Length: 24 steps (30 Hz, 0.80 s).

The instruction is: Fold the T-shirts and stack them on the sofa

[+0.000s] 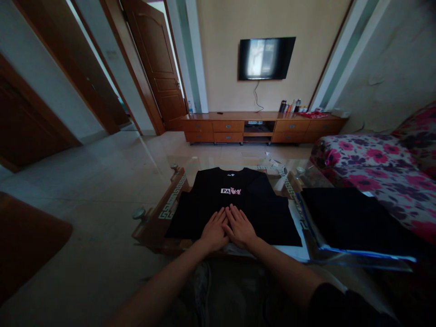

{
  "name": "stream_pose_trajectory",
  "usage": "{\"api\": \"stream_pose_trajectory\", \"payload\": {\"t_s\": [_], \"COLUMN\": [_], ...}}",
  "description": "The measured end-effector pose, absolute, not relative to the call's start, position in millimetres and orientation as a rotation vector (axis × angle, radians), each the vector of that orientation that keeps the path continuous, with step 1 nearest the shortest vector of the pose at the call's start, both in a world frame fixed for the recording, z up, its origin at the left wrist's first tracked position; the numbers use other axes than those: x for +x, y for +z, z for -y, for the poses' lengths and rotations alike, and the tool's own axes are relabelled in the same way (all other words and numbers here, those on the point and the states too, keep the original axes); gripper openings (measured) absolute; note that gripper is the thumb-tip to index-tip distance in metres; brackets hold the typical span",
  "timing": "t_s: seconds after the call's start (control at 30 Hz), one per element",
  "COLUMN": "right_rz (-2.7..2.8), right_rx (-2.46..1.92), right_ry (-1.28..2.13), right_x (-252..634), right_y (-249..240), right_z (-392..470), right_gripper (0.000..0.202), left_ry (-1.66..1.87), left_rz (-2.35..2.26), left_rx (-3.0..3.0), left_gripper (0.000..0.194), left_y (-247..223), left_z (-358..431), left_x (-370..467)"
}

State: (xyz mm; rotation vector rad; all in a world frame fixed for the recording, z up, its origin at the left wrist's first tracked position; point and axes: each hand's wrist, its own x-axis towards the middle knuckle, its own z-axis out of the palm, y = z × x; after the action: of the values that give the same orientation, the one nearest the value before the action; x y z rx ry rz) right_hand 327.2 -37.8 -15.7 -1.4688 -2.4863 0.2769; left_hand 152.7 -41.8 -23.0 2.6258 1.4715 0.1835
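A black T-shirt (265, 213) with a white and pink chest print lies spread on the glass coffee table (160, 236), its neckline toward the far side. My left hand (215, 230) rests flat on the lower middle of the shirt, fingers stretched out. Beside it, my right hand (240, 227) lies flat too, and the two touch at the thumbs and fingertips. Neither hand grips anything. Under the shirt's right side a white sheet (299, 252) shows at the edge.
To the right, folded black cloth (344, 218) lies on a clear, blue-edged plastic bag (368, 254). A floral sofa (374, 159) stands beyond it. Crumpled clear plastic (272, 162) sits at the table's far side. Across the room is a wooden TV cabinet (228, 126) with bottles on top.
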Motion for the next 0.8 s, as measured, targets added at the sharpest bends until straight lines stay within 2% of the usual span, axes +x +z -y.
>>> {"api": "stream_pose_trajectory", "payload": {"t_s": [0.17, 0.3, 0.57, 0.8], "right_rz": [2.565, 2.548, 2.427, 2.377], "right_rx": [-1.435, -1.502, -1.731, -1.808], "right_ry": [0.203, 0.142, 0.060, 0.060], "right_x": [364.0, 407.1, 484.9, 503.3], "right_y": [-17.0, -20.7, -32.5, -43.7], "right_z": [39.9, 42.7, 52.9, 67.6], "right_gripper": [0.072, 0.069, 0.077, 0.084], "left_ry": [0.365, 0.380, 0.319, 0.252], "left_rz": [-1.552, -1.713, -2.040, -2.034], "left_rx": [2.638, 2.593, 2.426, 2.400], "left_gripper": [0.087, 0.089, 0.090, 0.090], "left_y": [-28.4, -34.1, -40.7, -47.4], "left_z": [37.8, 31.0, 28.9, 50.7], "left_x": [126.3, 84.8, 20.4, 11.6]}}
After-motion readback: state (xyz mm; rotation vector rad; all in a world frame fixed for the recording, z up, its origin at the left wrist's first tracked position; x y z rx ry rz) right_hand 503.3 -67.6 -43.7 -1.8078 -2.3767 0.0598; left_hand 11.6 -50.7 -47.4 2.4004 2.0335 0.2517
